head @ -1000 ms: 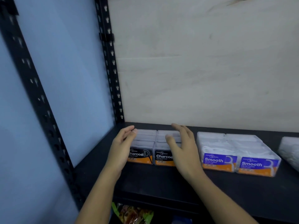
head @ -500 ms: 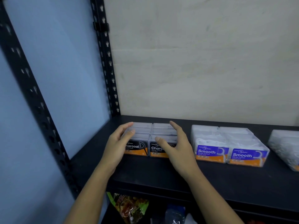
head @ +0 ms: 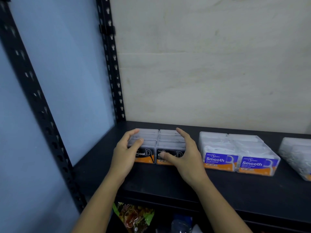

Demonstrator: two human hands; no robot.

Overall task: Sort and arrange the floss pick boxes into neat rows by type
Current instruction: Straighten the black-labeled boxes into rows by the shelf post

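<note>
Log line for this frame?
step: squaring Charcoal boxes | left hand: presses their left side | right hand: against right side, thumb on front label | Smooth boxes: apart, untouched

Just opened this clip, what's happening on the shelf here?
A person appears to be squaring up the block of Charcoal boxes on the black shelf: the left hand presses its left side, the right hand its right side, thumb on a front label. The Smooth boxes sit in their own block to the right, apart. More clear boxes lie at the right edge.
</note>
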